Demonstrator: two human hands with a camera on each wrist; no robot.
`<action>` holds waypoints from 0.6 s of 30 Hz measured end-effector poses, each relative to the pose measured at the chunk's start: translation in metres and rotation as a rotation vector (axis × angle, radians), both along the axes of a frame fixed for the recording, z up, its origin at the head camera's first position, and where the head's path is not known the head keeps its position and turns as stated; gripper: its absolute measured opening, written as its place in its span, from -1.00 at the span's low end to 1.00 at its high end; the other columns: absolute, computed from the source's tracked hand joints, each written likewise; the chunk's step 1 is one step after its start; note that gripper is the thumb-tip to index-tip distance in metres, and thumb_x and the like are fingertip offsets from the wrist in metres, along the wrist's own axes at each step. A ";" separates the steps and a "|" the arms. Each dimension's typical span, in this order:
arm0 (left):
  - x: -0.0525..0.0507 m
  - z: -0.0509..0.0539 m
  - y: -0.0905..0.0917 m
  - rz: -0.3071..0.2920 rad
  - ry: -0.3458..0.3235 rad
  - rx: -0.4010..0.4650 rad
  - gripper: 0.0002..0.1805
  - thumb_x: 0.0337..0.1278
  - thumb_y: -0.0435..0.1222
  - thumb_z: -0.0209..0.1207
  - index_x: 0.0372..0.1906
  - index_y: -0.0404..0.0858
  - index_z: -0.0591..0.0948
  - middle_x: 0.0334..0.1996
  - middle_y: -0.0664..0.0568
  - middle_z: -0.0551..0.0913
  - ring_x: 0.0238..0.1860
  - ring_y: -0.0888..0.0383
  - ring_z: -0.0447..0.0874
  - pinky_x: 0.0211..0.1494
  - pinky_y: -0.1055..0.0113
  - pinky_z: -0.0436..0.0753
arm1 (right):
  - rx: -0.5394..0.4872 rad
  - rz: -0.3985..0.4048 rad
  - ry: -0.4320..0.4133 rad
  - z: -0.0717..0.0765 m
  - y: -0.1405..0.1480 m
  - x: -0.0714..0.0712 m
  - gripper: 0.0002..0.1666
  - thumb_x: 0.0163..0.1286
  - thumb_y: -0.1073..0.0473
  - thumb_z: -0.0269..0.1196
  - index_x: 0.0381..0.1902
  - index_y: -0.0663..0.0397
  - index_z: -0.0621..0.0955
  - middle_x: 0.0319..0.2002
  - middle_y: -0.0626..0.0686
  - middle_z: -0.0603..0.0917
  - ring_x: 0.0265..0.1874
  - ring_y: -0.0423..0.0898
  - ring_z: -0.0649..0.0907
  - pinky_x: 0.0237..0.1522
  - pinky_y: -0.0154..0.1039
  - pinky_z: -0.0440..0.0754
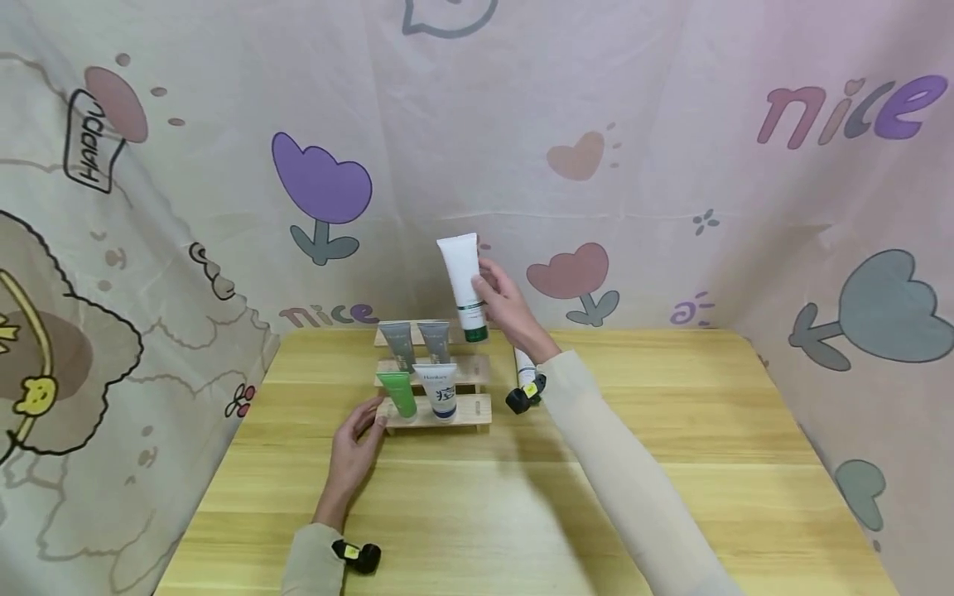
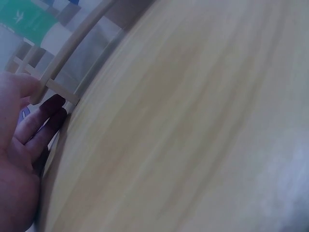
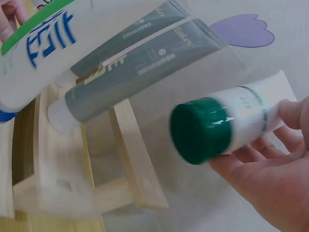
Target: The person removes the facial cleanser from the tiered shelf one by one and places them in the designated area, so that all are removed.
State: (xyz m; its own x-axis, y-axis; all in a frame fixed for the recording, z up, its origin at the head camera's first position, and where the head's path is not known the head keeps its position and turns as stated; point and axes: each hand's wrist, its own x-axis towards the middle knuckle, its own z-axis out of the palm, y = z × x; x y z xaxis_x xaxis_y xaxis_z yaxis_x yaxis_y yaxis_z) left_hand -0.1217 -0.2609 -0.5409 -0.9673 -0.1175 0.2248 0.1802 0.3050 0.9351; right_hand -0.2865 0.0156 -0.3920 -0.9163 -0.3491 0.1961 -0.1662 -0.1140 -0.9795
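My right hand (image 1: 510,308) grips a white squeeze tube (image 1: 460,273) by its side, its dark green cap (image 3: 200,130) pointing down, above the back of a tiered wooden display rack (image 1: 468,407). At the rack's front left corner, my left hand (image 1: 354,454) pinches the lowest shelf, thumb on the shelf's end and fingers beneath. On that lowest step stand a green tube (image 1: 399,394) and a white tube with blue lettering (image 1: 438,389). Behind them, two grey tubes (image 3: 140,72) stand on the middle step. The rack's top step (image 3: 137,159) is partly hidden in the head view.
Another white tube (image 1: 525,368) lies on the wooden table (image 1: 671,430) right of the rack, partly covered by the right wrist camera (image 1: 526,394). A patterned cloth (image 1: 462,124) hangs behind the table and along both sides.
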 end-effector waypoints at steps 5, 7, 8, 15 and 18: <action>0.000 0.000 0.000 0.006 -0.015 -0.003 -0.58 0.47 -0.41 0.17 0.33 -0.47 0.52 0.26 -0.31 0.58 0.22 -0.20 0.58 0.28 0.42 0.52 | 0.040 -0.061 0.083 -0.009 0.009 0.008 -0.44 0.69 0.11 0.01 0.56 -0.02 0.27 0.12 0.32 0.60 -0.07 0.12 0.67 -0.13 -0.11 0.67; 0.000 -0.001 0.000 0.006 -0.011 -0.004 -0.58 0.47 -0.41 0.17 0.32 -0.47 0.52 0.26 -0.31 0.59 0.22 -0.20 0.57 0.28 0.44 0.52 | 0.067 -0.081 0.114 -0.012 0.012 0.011 -0.45 0.69 0.10 0.02 0.55 -0.03 0.29 0.10 0.32 0.62 -0.10 0.13 0.69 -0.15 -0.10 0.69; -0.001 -0.001 0.000 0.004 -0.005 -0.006 -0.58 0.47 -0.41 0.17 0.32 -0.47 0.52 0.27 -0.31 0.58 0.22 -0.19 0.58 0.28 0.44 0.52 | 0.077 -0.092 0.122 -0.014 0.013 0.012 -0.45 0.69 0.10 0.02 0.55 -0.04 0.30 0.10 0.31 0.62 -0.11 0.14 0.70 -0.17 -0.09 0.70; -0.004 -0.002 0.001 0.001 0.038 -0.005 -0.60 0.46 -0.43 0.18 0.29 -0.48 0.54 0.24 -0.30 0.61 0.18 -0.04 0.62 0.27 0.43 0.54 | 0.132 -0.160 0.102 -0.021 0.022 0.018 -0.47 0.69 0.12 -0.01 0.53 -0.04 0.35 0.14 0.29 0.62 -0.02 0.14 0.67 -0.08 -0.07 0.67; -0.002 -0.003 0.001 0.009 0.042 -0.006 -0.60 0.46 -0.43 0.17 0.29 -0.49 0.54 0.22 -0.31 0.62 0.16 -0.04 0.64 0.24 0.47 0.54 | 0.144 -0.156 0.044 -0.022 0.025 0.021 -0.42 0.62 0.18 0.02 0.55 -0.07 0.34 0.09 0.32 0.60 -0.08 0.14 0.66 -0.16 -0.10 0.68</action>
State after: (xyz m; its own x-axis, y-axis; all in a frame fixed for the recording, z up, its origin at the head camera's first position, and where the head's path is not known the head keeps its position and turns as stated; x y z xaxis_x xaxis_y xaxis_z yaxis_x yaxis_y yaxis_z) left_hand -0.1241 -0.2598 -0.5439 -0.9558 -0.1252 0.2659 0.2165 0.3121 0.9251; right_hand -0.2653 0.0406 -0.4143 -0.9531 -0.2306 0.1960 -0.2143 0.0570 -0.9751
